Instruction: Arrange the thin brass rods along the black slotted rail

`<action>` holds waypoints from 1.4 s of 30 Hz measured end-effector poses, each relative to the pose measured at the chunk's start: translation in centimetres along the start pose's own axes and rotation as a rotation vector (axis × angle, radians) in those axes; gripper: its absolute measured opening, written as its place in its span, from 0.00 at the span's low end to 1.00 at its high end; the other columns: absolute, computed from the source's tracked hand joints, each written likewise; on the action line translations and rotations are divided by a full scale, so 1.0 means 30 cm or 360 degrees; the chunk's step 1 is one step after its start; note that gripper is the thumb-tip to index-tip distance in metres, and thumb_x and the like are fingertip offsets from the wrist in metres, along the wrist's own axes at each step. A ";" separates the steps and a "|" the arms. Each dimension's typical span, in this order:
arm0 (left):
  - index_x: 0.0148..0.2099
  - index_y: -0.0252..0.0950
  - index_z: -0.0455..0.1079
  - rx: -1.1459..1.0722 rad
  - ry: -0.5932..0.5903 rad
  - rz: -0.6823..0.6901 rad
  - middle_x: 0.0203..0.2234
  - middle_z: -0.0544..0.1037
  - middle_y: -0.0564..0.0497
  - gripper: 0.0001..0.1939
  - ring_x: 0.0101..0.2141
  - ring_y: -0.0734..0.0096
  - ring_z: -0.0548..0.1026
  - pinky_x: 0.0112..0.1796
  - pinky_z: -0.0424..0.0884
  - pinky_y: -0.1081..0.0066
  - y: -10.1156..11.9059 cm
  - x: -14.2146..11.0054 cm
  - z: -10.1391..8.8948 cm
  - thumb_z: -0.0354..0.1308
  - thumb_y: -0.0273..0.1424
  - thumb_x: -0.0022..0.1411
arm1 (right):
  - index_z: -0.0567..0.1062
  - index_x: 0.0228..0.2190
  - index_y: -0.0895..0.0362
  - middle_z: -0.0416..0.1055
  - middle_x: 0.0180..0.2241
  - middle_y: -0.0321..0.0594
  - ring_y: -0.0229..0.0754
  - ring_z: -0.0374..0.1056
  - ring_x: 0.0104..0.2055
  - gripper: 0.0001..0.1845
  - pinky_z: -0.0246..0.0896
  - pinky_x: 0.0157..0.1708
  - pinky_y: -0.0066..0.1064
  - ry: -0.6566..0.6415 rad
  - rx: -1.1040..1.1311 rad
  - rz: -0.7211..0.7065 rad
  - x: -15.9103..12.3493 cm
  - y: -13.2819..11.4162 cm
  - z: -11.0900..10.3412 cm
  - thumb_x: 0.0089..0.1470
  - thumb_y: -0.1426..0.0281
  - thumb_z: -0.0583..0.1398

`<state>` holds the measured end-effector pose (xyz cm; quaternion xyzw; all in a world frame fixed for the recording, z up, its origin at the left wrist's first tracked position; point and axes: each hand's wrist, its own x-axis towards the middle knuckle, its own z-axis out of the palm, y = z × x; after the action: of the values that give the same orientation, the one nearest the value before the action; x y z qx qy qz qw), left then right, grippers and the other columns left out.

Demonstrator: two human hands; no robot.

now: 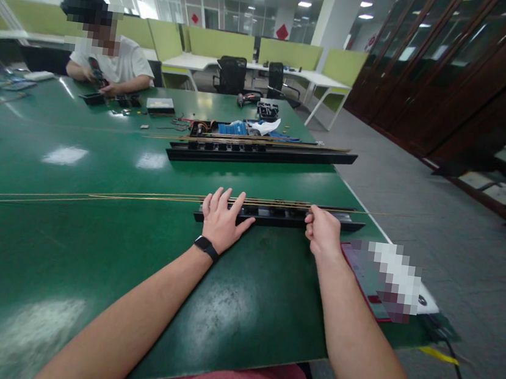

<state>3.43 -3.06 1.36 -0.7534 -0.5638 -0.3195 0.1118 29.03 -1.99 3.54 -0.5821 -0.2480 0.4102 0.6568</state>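
Head camera view over a green table (pixel 132 273): two bare hands work at a black rail (pixel 272 221) lying crosswise near the front edge. The left hand (pixel 222 221), a dark watch (pixel 206 247) on its wrist, is spread wide and flat over the rail and the thin golden rods (pixel 155 196). These lie along the rail and run well past its left end. The right hand (pixel 325 230) is curled narrow, thumb and forefinger pinching the rods near the rail's right end. Beyond lies a second rail (pixel 261 157), with more rods along it. At the far left, a seated person (pixel 111 64) handles a tool (pixel 96 72).
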 end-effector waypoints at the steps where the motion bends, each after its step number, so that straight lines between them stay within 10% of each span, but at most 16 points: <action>1: 0.67 0.43 0.67 -0.0006 0.0001 -0.0002 0.64 0.67 0.37 0.33 0.67 0.41 0.58 0.67 0.47 0.43 0.000 -0.001 0.001 0.58 0.52 0.65 | 0.68 0.25 0.56 0.67 0.17 0.31 0.28 0.51 0.09 0.12 0.37 0.07 0.20 0.0012 0.0004 0.0002 0.000 0.000 -0.001 0.53 0.67 0.65; 42: 0.67 0.43 0.67 0.0004 -0.0001 -0.0001 0.63 0.67 0.37 0.33 0.67 0.41 0.58 0.66 0.48 0.43 -0.002 -0.001 -0.001 0.58 0.52 0.65 | 0.69 0.26 0.56 0.67 0.18 0.31 0.28 0.52 0.10 0.11 0.38 0.07 0.20 0.0003 0.0008 -0.0026 0.009 0.009 -0.006 0.53 0.66 0.65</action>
<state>3.35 -3.06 1.35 -0.7531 -0.5645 -0.3187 0.1124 29.26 -1.87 3.21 -0.5789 -0.2512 0.4049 0.6617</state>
